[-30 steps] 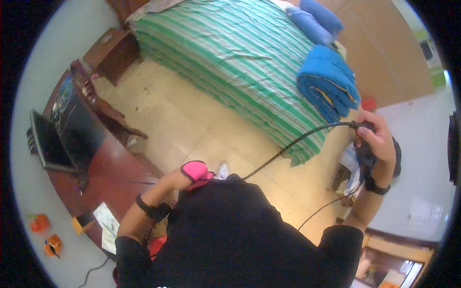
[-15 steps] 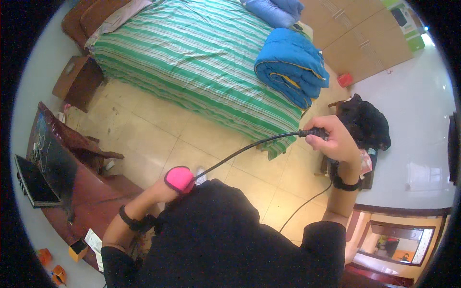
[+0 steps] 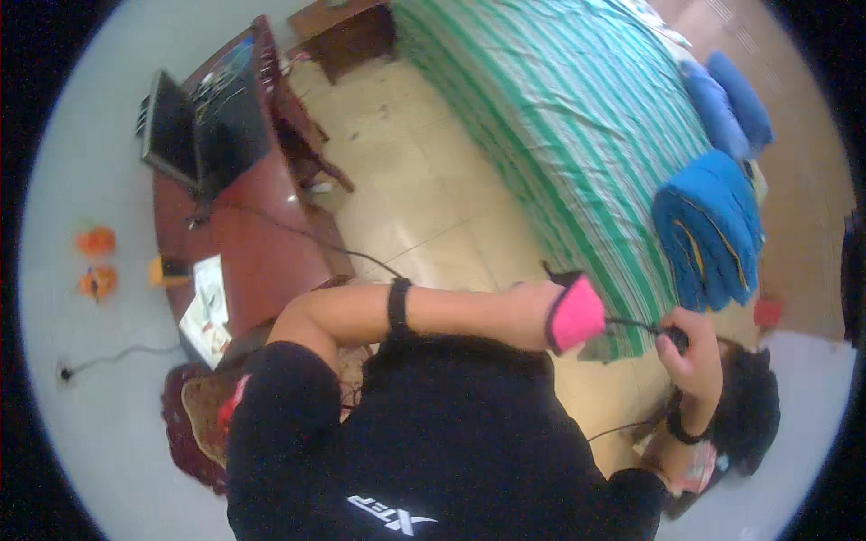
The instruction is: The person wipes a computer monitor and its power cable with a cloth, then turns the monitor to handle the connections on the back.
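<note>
A black power cord (image 3: pixel 631 322) stretches between my two hands at right of centre. My right hand (image 3: pixel 695 353) is closed around the cord's thick black plug end (image 3: pixel 675 336). A pink pad with a black edge (image 3: pixel 578 316) covers much of my left hand (image 3: pixel 530 313); I cannot tell whether it is worn or held. The cord comes out from under this pad, where my left hand is closed on it, its fingers mostly hidden. My left forearm reaches across my body, bringing the hands close together.
A red-brown desk (image 3: pixel 271 225) at left bears an open laptop (image 3: pixel 171 131) and papers (image 3: pixel 207 311). Beyond my hands stands a bed with a green-striped sheet (image 3: pixel 541 135) and a folded blue quilt (image 3: pixel 708 230). A carved chair (image 3: pixel 194 424) is by my left elbow, dark cloth (image 3: pixel 749 410) at right.
My view has turned to the left, bringing the desk closer to the middle. My left hand has come nearer to my right, and the cord span between them is shorter.
</note>
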Motion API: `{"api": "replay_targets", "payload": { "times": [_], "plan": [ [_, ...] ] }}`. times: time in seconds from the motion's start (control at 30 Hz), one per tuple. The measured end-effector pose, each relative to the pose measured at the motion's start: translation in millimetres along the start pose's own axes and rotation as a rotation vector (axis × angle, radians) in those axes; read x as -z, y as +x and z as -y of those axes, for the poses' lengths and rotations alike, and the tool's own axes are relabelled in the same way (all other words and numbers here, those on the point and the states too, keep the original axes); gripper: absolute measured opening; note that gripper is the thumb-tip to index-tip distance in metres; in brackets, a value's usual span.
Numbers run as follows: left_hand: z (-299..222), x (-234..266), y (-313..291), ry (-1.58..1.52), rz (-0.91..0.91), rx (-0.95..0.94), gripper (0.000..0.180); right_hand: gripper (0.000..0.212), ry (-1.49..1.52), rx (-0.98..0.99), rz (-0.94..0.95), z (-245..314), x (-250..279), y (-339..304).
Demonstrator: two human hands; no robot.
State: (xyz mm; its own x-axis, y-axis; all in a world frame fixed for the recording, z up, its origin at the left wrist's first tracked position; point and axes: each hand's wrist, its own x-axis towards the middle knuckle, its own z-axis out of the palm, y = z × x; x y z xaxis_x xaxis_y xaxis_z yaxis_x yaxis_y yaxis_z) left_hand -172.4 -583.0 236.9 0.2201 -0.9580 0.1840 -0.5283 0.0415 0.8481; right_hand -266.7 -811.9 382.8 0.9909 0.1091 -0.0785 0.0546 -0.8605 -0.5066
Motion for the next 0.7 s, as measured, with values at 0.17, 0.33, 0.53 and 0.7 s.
{"api": "replay_targets", "payload": {
  "times": [0.17, 0.33, 0.53, 0.7],
  "plan": [
    [-24.3, 8.9, 6.3, 0.139, 0.13, 0.085, 0.021, 0.015, 0.122, 0.161, 0.213, 23.1, -27.8, 34.3],
    [-27.7, 20.3, -13.5, 0.007, -0.151, 0.0, 0.015, 0.018, 0.218, 0.236, 0.46, 21.1, -33.3, 56.7],
    [-40.1, 47.5, -41.6, 0.062, 0.077, 0.268, 0.017, 0.024, 0.214, 0.367, 0.659, 7.1, -16.9, 79.8],
    [-14.8, 61.7, -67.7, 0.008, -0.235, 0.085, 0.016, 0.03, 0.408, 0.053, 0.739, -73.0, 14.7, 102.4]
  ]
}}
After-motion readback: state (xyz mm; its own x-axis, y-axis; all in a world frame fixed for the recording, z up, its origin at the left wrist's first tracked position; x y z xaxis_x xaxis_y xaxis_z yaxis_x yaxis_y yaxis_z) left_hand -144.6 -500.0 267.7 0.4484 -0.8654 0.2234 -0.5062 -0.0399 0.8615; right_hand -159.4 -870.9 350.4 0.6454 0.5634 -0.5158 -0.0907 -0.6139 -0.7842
